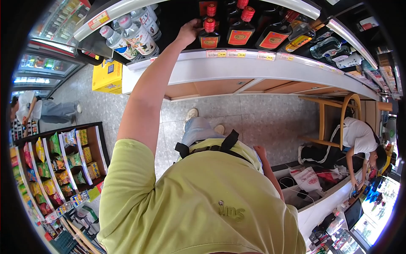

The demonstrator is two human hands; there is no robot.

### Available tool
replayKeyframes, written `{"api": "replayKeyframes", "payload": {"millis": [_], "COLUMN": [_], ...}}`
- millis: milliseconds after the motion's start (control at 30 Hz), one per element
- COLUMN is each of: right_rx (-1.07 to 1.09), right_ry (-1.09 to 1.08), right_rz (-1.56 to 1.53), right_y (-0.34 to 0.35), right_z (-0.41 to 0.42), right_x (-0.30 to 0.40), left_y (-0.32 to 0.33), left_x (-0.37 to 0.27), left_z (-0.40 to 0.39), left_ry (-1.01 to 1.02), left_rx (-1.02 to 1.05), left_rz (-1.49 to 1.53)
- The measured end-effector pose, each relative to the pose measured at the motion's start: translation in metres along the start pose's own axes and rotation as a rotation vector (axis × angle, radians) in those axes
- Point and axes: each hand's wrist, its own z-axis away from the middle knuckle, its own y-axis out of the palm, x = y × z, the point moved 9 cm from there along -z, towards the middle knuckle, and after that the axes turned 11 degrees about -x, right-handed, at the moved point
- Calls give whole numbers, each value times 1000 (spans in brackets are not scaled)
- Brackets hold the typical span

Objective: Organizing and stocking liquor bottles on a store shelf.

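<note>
My left hand (189,33) reaches over the shelf's front edge, its fingertips at the left side of a small dark glass bottle with a red cap and red label (209,35). Whether the fingers grip it is unclear. Just behind stands another red-capped bottle (211,11). To the right are a larger red-capped bottle (241,29) and a flat dark bottle with a red label (274,35). Clear plastic bottles with pink caps (137,35) stand to the left. My right hand (260,151) hangs low beside my body, its fingers partly hidden.
The white shelf edge (234,68) carries price tags. A yellow box (108,76) stands at its left end. A wooden chair (323,120) and a bent-over person (361,136) are at right, by a white counter. Snack racks (60,162) and another person (31,106) are at left.
</note>
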Motion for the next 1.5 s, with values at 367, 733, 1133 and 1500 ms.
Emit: {"api": "replayKeyframes", "payload": {"millis": [367, 733, 1133, 1500], "right_rx": [11, 17, 56, 46], "right_ry": [15, -16, -96, -57], "right_rz": [-55, 2, 13, 58], "right_y": [7, 10, 11, 16], "right_z": [-4, -11, -17, -17], "right_x": [4, -3, 2, -3], "left_y": [-13, -42, -2, -7], "left_x": [-6, -29, -10, -24], "left_z": [7, 62, 64, 68], "left_ry": [-23, -72, -120, -114], "left_rx": [13, -30, 92, 26], "left_rz": [-30, 312, -87, -196]}}
